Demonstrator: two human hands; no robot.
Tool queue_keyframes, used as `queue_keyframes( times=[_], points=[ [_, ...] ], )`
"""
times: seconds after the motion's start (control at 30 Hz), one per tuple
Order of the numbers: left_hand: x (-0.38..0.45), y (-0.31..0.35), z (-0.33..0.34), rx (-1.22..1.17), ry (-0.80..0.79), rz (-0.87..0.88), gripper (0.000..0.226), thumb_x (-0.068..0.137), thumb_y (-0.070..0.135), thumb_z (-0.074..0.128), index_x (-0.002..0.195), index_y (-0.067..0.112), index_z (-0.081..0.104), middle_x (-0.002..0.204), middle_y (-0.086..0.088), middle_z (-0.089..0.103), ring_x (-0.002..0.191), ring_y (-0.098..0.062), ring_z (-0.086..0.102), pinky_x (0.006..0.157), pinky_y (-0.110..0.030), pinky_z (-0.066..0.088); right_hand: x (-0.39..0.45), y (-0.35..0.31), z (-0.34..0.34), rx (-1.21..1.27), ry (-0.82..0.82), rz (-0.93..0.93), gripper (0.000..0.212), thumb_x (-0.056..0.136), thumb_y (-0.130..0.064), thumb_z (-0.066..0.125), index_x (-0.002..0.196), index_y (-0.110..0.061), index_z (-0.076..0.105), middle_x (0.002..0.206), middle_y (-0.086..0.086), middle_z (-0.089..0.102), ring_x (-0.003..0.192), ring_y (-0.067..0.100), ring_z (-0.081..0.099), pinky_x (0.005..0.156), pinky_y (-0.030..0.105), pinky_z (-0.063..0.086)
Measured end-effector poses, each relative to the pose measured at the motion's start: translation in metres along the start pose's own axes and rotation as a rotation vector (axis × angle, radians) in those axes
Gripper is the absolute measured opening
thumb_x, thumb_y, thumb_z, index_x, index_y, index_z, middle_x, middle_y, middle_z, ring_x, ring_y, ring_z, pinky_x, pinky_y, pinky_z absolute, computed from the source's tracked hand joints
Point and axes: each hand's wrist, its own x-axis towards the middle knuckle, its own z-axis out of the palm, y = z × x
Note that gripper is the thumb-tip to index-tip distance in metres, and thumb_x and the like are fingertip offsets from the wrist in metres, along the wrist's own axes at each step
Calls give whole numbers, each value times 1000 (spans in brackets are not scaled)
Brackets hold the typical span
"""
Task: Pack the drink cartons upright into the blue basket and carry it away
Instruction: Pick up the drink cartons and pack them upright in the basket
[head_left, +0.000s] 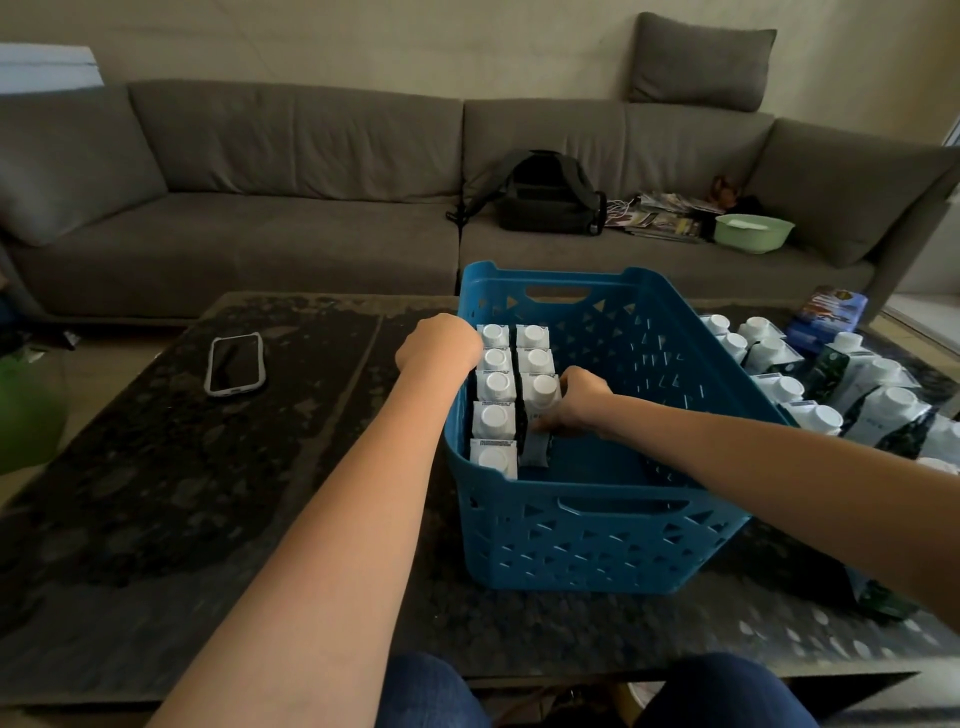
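Note:
The blue basket stands on the dark table in front of me. Several white-capped drink cartons stand upright in two rows along its left wall. My right hand reaches inside and grips the nearest carton of the second row, which stands upright. My left hand curls over the basket's left rim, its fingers hidden. Several more cartons lie and stand on the table right of the basket.
A phone lies on the table to the left. A blue packet sits at the table's far right. Behind is a grey sofa with a black bag, magazines and a green bowl.

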Motion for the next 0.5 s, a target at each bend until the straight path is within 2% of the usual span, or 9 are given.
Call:
queue_keyframes(
  times=[0.1,0.13,0.2,0.27,0.3,0.37,0.4,0.43,0.5],
  points=[
    [0,-1,0,-4,23,3,34,99,31,42,116,7,58,81,-7,55,85,-22,63,62,-31,40,-5,-4,-1,-70,-77,38,61,67,-27,85,110,-8,47,104,8,55,91,22,59,70,30,52],
    [-1,-1,1,-1,34,3,33,99,31,42,115,7,59,88,-8,59,92,-22,64,63,-32,40,-8,-6,-2,-97,-131,55,53,71,-22,83,108,-6,49,98,9,56,83,21,59,63,28,52],
    [-4,-1,1,24,60,7,32,100,31,42,114,8,59,95,-9,61,93,-23,63,66,-32,42,-12,-10,-9,-121,-269,93,20,80,-6,74,88,-4,56,76,8,62,60,17,60,44,21,51],
    [-10,-1,0,59,97,39,31,100,29,42,116,7,58,103,-10,62,93,-24,62,66,-32,43,-21,-13,-23,-144,-341,142,11,87,1,65,79,-2,58,54,4,65,43,11,61,38,18,50],
    [-13,0,-1,82,125,65,30,100,27,43,117,7,57,107,-10,63,94,-25,62,66,-33,43,-26,-15,-32,-147,-339,147,4,88,2,62,85,1,60,54,2,67,41,10,62,40,18,52],
    [-21,2,-5,151,198,133,29,99,24,46,121,7,55,111,-11,63,97,-26,62,67,-32,42,-34,-17,-55,-72,-275,89,18,88,5,61,106,1,63,82,5,71,60,15,67,53,23,58],
    [-27,3,-7,187,232,168,29,99,23,47,122,7,54,113,-11,63,98,-26,62,67,-32,41,-41,-18,-71,-42,-213,7,23,87,5,62,109,-1,65,94,8,69,70,18,67,61,25,59],
    [-32,3,-8,211,254,197,30,98,23,48,123,8,53,113,-11,63,99,-26,62,66,-32,41,-48,-17,-89,-57,-120,-103,22,86,3,64,107,-5,67,99,9,69,77,19,66,65,23,57],
    [-41,1,-6,183,240,225,31,97,25,48,123,7,52,113,-12,62,98,-27,61,67,-33,41,-71,-9,-129,-111,100,-289,16,85,-4,66,99,-11,70,95,7,71,79,17,66,62,15,49]
  ],
)
